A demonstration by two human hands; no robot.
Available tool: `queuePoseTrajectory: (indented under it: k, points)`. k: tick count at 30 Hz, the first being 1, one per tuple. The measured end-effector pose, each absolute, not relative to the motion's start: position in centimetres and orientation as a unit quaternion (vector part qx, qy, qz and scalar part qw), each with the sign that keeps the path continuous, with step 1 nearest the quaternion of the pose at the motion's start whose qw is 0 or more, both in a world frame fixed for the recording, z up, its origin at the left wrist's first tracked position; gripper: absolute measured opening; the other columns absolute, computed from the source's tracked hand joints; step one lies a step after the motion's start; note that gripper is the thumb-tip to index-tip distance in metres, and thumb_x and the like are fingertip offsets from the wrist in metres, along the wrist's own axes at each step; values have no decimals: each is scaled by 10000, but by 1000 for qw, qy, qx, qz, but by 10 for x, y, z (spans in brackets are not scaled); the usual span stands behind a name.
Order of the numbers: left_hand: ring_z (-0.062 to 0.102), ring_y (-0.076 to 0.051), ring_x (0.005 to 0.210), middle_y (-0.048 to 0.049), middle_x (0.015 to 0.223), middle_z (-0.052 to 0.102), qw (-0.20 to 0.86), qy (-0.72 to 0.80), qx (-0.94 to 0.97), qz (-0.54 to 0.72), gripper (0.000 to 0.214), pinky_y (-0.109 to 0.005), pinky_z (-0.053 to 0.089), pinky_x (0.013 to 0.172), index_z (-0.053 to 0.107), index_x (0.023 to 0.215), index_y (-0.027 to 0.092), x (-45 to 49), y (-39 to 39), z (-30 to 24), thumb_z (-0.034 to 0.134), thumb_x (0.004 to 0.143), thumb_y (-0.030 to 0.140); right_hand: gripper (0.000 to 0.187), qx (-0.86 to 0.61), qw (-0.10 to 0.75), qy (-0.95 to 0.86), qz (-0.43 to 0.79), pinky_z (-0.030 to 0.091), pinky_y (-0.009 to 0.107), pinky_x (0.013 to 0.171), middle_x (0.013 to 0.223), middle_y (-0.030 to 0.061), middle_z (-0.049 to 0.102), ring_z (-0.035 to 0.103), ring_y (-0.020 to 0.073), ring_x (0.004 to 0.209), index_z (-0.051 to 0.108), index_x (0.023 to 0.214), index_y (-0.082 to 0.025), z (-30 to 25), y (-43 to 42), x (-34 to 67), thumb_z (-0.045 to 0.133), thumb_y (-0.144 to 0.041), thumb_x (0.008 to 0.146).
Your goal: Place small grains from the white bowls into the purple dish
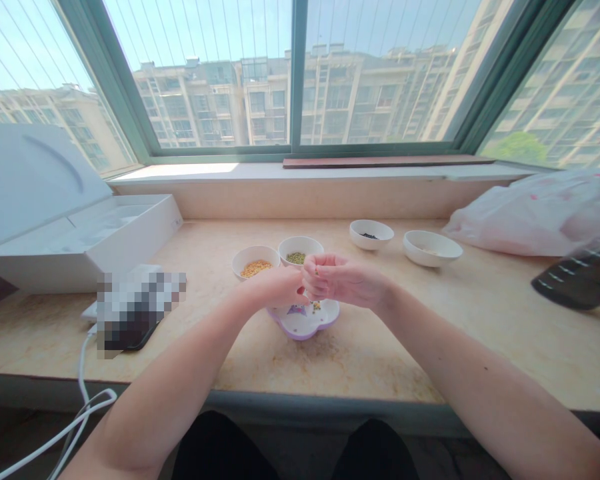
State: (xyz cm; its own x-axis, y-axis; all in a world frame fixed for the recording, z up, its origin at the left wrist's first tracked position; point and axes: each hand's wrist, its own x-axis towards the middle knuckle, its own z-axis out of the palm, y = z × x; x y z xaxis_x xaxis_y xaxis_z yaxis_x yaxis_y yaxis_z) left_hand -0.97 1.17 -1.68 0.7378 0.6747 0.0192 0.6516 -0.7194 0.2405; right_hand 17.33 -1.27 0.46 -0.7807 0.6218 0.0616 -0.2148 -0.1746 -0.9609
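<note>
Along the near part of the stone counter [330, 363], both hands are held close together over a small white plate with a lilac rim [305, 322]. The left hand [275, 287] is curled almost shut just above the plate, and the right hand [343, 280] is bunched shut beside it, fingertips pinched against the thumb. Whether any grains are held by either cannot be told, as the fingers hide them. A few dark and green grains [316, 306] are seen on the plate, just below the hands. A white cable [83, 380] is draped over the counter edge at 8 o'clock, and a pixelated object [140, 310] is set at 10 o'clock. At 11 o'clock, a white bowl of orange grains [256, 265] is placed beside a white bowl of green grains [296, 257]. A small white bowl of black seeds [371, 235] is set at 1 o'clock, with a wider white bowl of pale grains [433, 248] at 2 o'clock. An open white box [80, 227] is stood at 10 o'clock, a plastic bag [535, 213] is heaped at 2 o'clock, and a window [300, 80] is seen at 12 o'clock
</note>
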Motion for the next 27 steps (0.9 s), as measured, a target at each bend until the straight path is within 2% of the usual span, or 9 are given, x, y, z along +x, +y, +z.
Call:
queuePoseTrajectory:
  k: [4,6,9,13,17,19,21,24,27]
  points:
    - [633,-178,747,-22,873,720,124,384,914,-35,165,-274,428,627,735,895,205,-8,9,-11,713,847,361,400,-209,308,-594,713,370,256,585,639,-63,433,383,106,582,543,792,-206,4,-10,172,812,-502,788]
    - [630,-160,751,-3,868,713,137,383,912,-50,123,-257,413,625,729,919,210,-7,7,-8,684,867,312,392,-244,330,-625,664,356,250,574,643,-59,451,398,105,586,559,801,-200,1,-7,169,788,-518,808]
    - [619,-143,751,3,844,697,142,373,915,-52,93,-245,393,619,712,886,196,-6,4,-4,624,890,227,383,-318,393,-665,550,353,256,576,655,-52,482,426,111,594,569,812,-203,-6,-3,163,723,-551,855]
    - [578,-147,692,-23,819,685,120,388,911,-67,179,-270,335,560,703,863,195,-4,-1,-2,542,926,241,300,-393,484,-690,367,369,285,614,697,-33,545,470,130,622,590,852,-208,-15,2,159,659,-496,900]
    - [528,-136,663,-41,809,670,112,378,917,-55,204,-285,324,560,654,802,179,-2,-2,-2,498,930,210,166,-456,470,-720,227,378,296,626,672,-20,596,530,154,630,613,891,-212,-22,8,163,599,-370,939]
    - [512,-128,671,-22,792,638,167,352,921,-17,159,-277,339,581,616,794,180,-4,0,0,518,917,204,130,-484,439,-732,193,384,293,628,679,-12,631,565,161,632,618,897,-210,-24,11,165,580,-324,946]
    - [497,-120,684,3,771,585,272,300,913,42,136,-264,358,608,581,806,185,-8,4,4,538,922,241,111,-506,403,-742,180,394,291,638,694,-2,666,600,168,638,625,905,-204,-25,14,167,568,-289,950]
    - [470,-113,680,24,734,503,466,211,849,131,214,-259,370,630,542,824,188,-15,7,14,563,947,361,79,-524,340,-762,170,413,288,674,774,31,730,656,188,712,658,912,-190,-23,15,169,591,-230,924]
    - [446,-105,651,31,701,467,606,158,752,206,290,-263,351,627,532,826,182,-20,5,20,640,924,433,113,-533,305,-773,162,426,284,710,894,67,765,682,210,826,703,952,-172,-21,13,168,611,-167,886]
